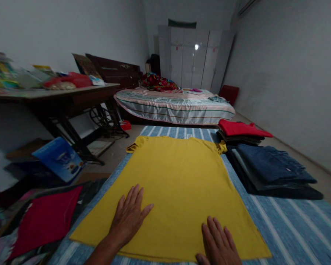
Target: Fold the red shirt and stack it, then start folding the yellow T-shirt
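Note:
A yellow short-sleeved shirt (pixel 176 176) lies spread out flat, its neck end away from me and its hem near. My left hand (pixel 129 213) rests on the lower left part of the shirt, fingers stretched out and thumb apart. Near the hem on the right, my right hand (pixel 219 241) lies flat on the cloth with its fingers extended; the frame's bottom edge cuts off its wrist. Neither hand grips anything. Under the shirt is a blue and white striped cover (pixel 298 224).
Folded dark jeans (pixel 273 165) and a pile topped by red cloth (pixel 242 129) sit at the right. Red cloth (pixel 48 217) lies lower left. A sewing-machine table (pixel 71 92) stands left, a bed (pixel 176 106) farther back.

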`<action>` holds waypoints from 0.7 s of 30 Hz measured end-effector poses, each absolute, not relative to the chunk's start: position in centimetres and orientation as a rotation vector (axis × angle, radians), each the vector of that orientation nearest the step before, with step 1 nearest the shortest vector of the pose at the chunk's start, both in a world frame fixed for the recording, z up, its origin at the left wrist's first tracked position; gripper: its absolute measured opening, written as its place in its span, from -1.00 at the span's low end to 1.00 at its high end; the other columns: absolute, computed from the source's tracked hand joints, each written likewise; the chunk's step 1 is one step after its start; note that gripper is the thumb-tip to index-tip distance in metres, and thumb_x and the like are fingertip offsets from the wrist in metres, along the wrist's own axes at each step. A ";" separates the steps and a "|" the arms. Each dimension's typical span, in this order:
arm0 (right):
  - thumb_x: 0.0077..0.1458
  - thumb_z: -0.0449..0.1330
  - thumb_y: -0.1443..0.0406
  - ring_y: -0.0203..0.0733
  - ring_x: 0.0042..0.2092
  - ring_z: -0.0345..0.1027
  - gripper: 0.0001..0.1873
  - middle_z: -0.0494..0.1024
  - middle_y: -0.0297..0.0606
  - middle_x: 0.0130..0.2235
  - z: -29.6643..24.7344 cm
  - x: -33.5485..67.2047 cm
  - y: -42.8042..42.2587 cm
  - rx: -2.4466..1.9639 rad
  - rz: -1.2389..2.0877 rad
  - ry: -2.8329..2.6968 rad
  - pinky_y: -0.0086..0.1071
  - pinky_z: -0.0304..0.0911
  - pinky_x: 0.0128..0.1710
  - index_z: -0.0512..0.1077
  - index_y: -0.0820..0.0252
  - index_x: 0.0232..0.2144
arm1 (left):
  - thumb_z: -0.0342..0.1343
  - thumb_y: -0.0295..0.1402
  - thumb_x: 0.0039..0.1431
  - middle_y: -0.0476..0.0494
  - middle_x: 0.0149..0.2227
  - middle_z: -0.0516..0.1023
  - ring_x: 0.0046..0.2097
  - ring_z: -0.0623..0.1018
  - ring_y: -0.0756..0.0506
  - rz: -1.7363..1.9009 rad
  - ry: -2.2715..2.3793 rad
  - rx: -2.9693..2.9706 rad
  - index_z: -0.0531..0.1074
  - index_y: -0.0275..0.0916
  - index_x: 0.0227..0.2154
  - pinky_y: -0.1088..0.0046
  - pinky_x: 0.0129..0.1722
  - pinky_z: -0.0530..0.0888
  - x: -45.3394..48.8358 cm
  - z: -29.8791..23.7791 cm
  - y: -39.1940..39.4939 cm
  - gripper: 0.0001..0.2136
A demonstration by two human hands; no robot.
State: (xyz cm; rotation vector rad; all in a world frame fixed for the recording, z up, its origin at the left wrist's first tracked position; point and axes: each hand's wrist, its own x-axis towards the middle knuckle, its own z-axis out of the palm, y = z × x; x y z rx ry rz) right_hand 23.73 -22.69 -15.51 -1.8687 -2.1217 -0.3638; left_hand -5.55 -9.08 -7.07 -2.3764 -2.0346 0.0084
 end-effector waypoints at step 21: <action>0.08 0.06 -0.07 0.14 0.18 0.20 -0.38 0.31 -0.06 0.18 -15.2 24.2 -23.2 -1.865 -0.392 -2.163 0.07 0.13 0.10 0.42 0.16 0.05 | -0.18 -0.02 0.20 -0.28 0.33 -0.03 0.34 0.00 -0.23 0.096 -2.108 -2.310 0.12 -0.43 0.24 0.06 0.26 -0.03 -5.6 -6.4 -11.0 -0.32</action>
